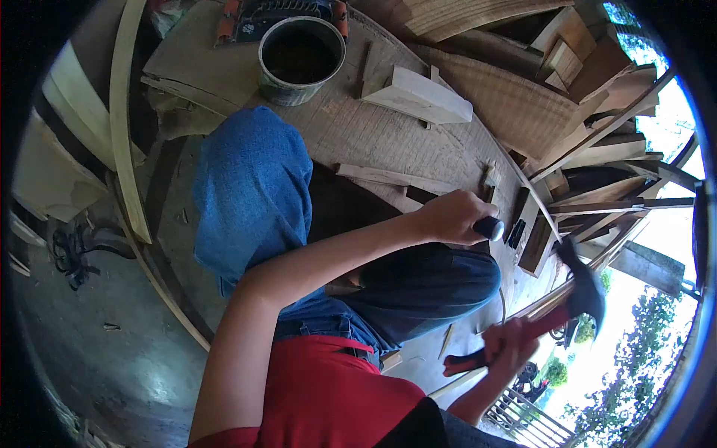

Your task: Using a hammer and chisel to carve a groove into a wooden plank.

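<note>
My left hand (pixel 448 216) is closed around a tool with a dark handle (pixel 489 228) and pale metal cap; its working end is hidden by the hand. It is beside the wooden board (pixel 373 134) over my bent knees. My right hand (pixel 508 347) grips a hammer (pixel 584 302) by its red and black handle, lower right, with the head raised to the right of the left hand. A narrow wood strip (pixel 388 176) and small dark tools (pixel 520 216) lie near the left hand.
A metal can (pixel 300 56) and a pale wood block (pixel 418 97) stand on the board. Curved planks and offcuts (pixel 500 97) are piled at upper right. Long strips (pixel 127 112) lie at left, beside tangled black tools (pixel 75 254) on the concrete floor (pixel 134 358).
</note>
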`<control>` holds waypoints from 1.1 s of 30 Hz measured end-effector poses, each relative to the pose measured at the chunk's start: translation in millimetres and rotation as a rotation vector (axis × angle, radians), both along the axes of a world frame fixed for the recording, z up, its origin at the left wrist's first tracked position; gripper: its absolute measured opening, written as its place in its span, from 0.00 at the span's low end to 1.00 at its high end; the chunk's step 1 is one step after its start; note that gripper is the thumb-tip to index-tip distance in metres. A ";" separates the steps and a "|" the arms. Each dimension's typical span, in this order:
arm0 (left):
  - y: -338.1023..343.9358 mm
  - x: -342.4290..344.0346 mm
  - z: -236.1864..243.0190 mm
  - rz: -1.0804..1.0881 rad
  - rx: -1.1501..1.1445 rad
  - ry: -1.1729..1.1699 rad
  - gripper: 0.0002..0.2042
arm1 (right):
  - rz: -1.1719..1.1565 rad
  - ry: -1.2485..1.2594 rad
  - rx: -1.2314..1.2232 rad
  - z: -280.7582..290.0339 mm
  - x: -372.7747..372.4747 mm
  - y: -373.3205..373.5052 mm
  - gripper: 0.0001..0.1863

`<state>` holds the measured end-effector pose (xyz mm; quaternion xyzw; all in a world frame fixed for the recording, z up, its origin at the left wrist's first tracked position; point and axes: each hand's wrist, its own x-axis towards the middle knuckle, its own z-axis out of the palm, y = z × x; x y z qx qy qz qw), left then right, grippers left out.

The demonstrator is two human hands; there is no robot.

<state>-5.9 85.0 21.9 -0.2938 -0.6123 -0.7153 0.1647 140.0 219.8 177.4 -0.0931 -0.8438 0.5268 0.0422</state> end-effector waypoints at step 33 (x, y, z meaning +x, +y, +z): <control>-62.7 -8.8 40.6 0.189 0.167 -0.550 0.18 | 0.041 0.186 0.727 -206.9 -180.3 35.9 0.17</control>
